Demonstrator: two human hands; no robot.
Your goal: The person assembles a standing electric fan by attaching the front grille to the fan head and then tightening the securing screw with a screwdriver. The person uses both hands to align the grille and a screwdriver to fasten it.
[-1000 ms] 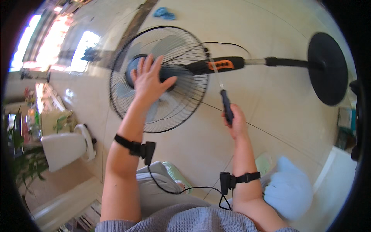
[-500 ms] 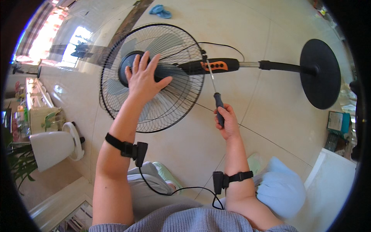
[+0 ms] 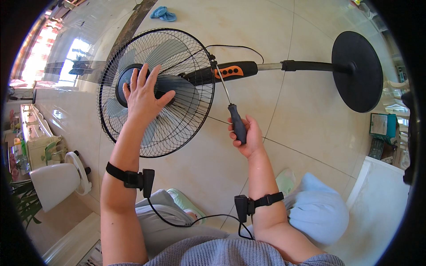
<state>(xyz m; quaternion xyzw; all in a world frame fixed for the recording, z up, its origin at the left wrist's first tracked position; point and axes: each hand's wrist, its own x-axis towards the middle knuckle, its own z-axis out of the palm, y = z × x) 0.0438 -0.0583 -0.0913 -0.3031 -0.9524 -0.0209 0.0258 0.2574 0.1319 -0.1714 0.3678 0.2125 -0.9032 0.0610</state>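
A black pedestal fan lies on its side on the tiled floor. Its wire grille (image 3: 191, 111) faces up and its round black base (image 3: 357, 71) is at the right. My left hand (image 3: 143, 95) rests flat, fingers spread, on the grille over the dark hub. My right hand (image 3: 246, 135) grips the dark handle of a screwdriver (image 3: 230, 106). The shaft's tip touches the rim clip at the grille's top right, beside the black and orange control housing (image 3: 224, 72).
A white pot (image 3: 53, 182) stands at the left beside green plants. A blue cloth (image 3: 163, 13) lies on the floor beyond the fan. A light blue cushion (image 3: 321, 206) sits by my right knee. Boxes (image 3: 384, 133) are stacked at the right wall.
The screwdriver in my right hand has moved up so its tip now meets the grille rim. My left hand has stayed pressed on the grille.
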